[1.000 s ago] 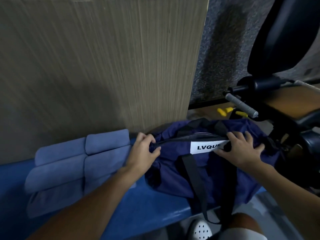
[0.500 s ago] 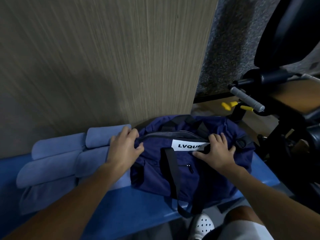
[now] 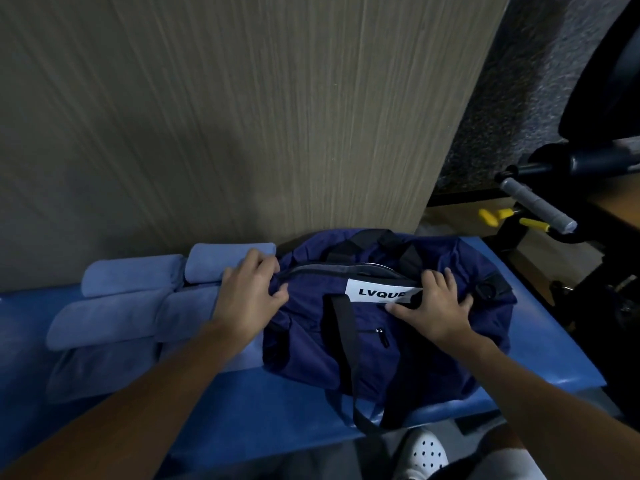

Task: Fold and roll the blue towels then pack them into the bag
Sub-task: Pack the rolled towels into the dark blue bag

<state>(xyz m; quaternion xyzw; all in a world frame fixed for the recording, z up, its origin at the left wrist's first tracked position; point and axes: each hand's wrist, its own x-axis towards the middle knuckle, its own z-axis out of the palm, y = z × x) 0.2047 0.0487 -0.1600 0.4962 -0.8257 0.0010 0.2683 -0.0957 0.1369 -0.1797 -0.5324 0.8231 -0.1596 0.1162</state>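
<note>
Pinching the bag (image 3: 433, 358) on the counter (image 3: 242, 410) at its zipper end, the left hand (image 3: 252, 292) anchors the fabric while the right hand (image 3: 433, 306) presses flat-fingered at 3 o'clock, likely for unzipping, rolled towels (image 3: 128, 282) waiting at 9 o'clock.

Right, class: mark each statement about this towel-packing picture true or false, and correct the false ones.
1. The rolled towels lie on the bench, left of the bag. True.
2. The bag's label is red with white letters. False: it is white with black letters.
3. The left hand grips the bag's end, and the right hand rests on the bag by the label. True.
4. The bag stands on the floor. False: it lies on the bench.
5. The rolled towels in view are inside the bag. False: they lie outside it.
</note>
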